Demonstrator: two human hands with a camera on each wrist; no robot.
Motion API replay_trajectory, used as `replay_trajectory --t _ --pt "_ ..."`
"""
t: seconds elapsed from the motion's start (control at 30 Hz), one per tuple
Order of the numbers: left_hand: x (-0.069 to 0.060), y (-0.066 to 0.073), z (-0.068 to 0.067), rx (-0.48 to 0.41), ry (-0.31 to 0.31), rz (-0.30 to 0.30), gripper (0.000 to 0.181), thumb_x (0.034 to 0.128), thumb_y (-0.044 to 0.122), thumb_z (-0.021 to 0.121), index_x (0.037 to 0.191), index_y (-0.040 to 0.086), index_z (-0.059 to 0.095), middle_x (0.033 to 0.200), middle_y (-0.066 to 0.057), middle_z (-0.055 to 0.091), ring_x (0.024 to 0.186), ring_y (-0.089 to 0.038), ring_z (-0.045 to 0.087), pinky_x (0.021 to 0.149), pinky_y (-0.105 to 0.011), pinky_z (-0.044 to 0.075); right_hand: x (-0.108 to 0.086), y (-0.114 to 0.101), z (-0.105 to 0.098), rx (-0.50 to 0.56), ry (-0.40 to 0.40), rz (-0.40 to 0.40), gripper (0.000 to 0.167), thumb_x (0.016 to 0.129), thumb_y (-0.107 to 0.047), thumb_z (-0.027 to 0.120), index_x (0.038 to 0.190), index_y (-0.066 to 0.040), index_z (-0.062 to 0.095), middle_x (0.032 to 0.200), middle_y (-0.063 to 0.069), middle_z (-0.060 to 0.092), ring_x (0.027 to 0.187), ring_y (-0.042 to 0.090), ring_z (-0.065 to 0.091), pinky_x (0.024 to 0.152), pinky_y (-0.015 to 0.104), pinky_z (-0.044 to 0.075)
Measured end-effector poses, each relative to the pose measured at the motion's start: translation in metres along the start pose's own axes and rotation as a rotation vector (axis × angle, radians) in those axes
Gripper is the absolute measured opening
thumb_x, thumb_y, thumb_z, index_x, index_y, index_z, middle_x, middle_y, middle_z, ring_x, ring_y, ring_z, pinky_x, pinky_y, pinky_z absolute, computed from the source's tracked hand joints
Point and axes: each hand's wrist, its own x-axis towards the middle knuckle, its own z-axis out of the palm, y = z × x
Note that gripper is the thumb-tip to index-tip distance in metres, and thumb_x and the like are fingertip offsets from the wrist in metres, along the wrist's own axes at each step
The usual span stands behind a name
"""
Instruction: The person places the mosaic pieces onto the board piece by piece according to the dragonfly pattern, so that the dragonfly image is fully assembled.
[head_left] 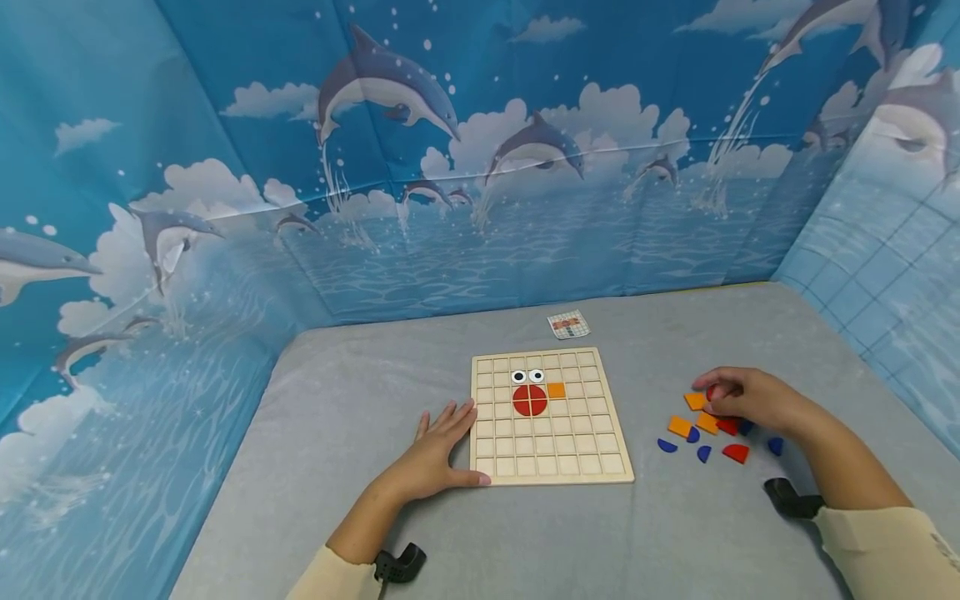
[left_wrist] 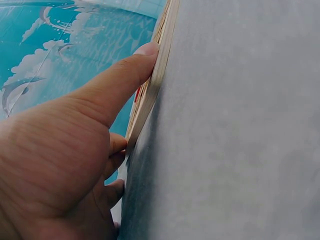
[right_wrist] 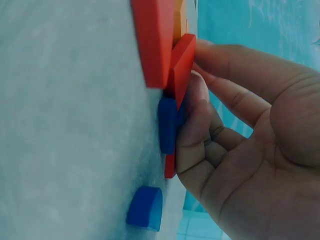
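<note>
The left hand lies spread, gripping nothing, touching a wooden board along its left side. Right of the board, the right hand bends its fingers at a red piece, beside orange tiles; whether it grips cannot be told.

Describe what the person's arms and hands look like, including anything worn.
The left hand and right hand wear no gloves. The left sleeve and right sleeve are cream; the right has small dark markings. A curved black device sits by each cuff.
</note>
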Motion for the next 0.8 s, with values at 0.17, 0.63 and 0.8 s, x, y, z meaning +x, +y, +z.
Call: replay_trajectory --t 0.17,0.63,0.8 --pt "0.0004 0.0009 -0.0017 -0.002 -0.003 -0.001 0.109 0.0784 0.062 0.079 0.162 0.018 0.025 0.171 0.005 0.017 0.16 -0.025 0.005 0.125 -0.062 -0.006 -0.0002 0.0003 -0.0001 -0.016 -0.011 0.0 0.039 0.094 -0.016 0.068 0.128 0.001 0.062 0.097 0.006 0.059 0.088 0.019 0.053 0.069 0.025 0.05" --pt "0.0013 -0.0005 0.0001 0.007 -0.002 -0.001 0.109 0.0783 0.063 0.078 0.162 0.018 0.026 0.171 0.005 0.018 0.16 -0.025 0.005 0.125 -0.062 -0.005 0.0011 0.0006 0.0007 -0.052 0.003 0.01 0.035 0.093 -0.017 0.071 0.122 0.002 0.063 0.092 0.005 0.057 0.082 0.019 0.051 0.065 0.025 0.046" --pt "0.0008 -0.0002 -0.0002 0.009 -0.002 -0.002 0.108 0.0784 0.062 0.078 0.162 0.018 0.026 0.17 0.005 0.018 0.16 -0.025 0.005 0.125 -0.062 -0.005 0.0027 0.0002 0.0013 -0.058 0.011 0.017 0.036 0.092 -0.021 0.072 0.12 0.001 0.064 0.091 0.005 0.057 0.082 0.019 0.052 0.065 0.026 0.045"
